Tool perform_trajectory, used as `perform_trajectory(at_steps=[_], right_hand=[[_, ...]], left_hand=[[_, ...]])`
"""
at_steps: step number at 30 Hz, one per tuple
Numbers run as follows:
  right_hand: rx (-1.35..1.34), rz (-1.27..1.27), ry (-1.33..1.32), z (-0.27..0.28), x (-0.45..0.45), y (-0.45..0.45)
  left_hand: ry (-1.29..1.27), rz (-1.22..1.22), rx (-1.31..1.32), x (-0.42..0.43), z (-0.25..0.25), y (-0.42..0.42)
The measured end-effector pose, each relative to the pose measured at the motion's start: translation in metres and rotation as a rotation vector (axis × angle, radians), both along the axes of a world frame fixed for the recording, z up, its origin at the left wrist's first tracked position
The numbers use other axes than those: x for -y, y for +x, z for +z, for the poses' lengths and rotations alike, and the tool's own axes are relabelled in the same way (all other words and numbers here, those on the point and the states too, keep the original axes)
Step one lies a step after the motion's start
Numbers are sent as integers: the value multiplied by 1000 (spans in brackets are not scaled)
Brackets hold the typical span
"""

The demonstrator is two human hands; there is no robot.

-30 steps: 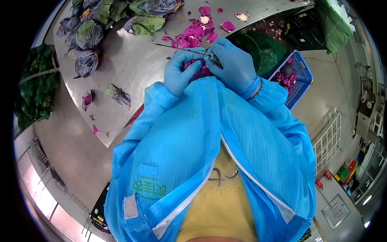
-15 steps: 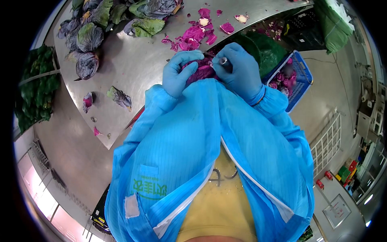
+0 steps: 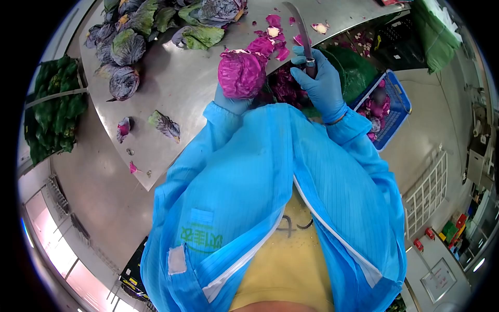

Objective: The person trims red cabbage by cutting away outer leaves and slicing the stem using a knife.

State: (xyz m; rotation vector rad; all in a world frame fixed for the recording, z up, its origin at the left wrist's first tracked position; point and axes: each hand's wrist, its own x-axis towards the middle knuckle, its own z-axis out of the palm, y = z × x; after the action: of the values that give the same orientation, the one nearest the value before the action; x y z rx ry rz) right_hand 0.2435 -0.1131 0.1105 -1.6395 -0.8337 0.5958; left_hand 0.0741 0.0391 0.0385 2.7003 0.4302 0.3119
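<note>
Cradling a round, glossy purple cabbage head (image 3: 241, 75) from its 6 o'clock side in the blue-gloved left hand (image 3: 232, 105), fingers mostly hidden. Gripping a curved steel knife (image 3: 306, 40) toward 11 o'clock in the blue-gloved right hand (image 3: 325, 88), at the head's 3 o'clock; seemingly between cuts, calling for steady support.

We are seeing green characters (image 3: 201, 238) on the blue jacket (image 3: 244, 161), dark marks (image 3: 289, 226) on the yellow shirt (image 3: 286, 268) and a framed sign (image 3: 439, 280), but are reading none surely.
</note>
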Motion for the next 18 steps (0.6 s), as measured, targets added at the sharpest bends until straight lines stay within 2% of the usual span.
perform_trajectory(at_steps=[2,4,5,7,8,10,13,16,17,18], right_hand=[[40,9,-18,8,-1,-4],[-204,67,-39,13,-2,-5],[-200,72,-38,11,-3,-5],[-173,77,13,8,-5,-5],[-205,83,36,8,-6,-6],[-222,102,61,7,-8,-8],[-315,131,75,19,-10,-15],[-317,168,85,29,-17,-20],[-240,228,148,30,-21,-20],[-163,285,210,31,-24,-21]], left_hand=[[73,12,72,-3,-2,-2],[63,7,-37,-3,6,-2],[64,13,-33,-2,1,-1],[35,22,181,-2,-8,3],[154,-31,178,-5,-11,1],[60,25,90,9,48,14],[95,60,181,4,23,14],[-977,113,334,-5,-36,6],[-1337,126,378,-6,-49,3],[-1520,126,396,-3,-46,3]])
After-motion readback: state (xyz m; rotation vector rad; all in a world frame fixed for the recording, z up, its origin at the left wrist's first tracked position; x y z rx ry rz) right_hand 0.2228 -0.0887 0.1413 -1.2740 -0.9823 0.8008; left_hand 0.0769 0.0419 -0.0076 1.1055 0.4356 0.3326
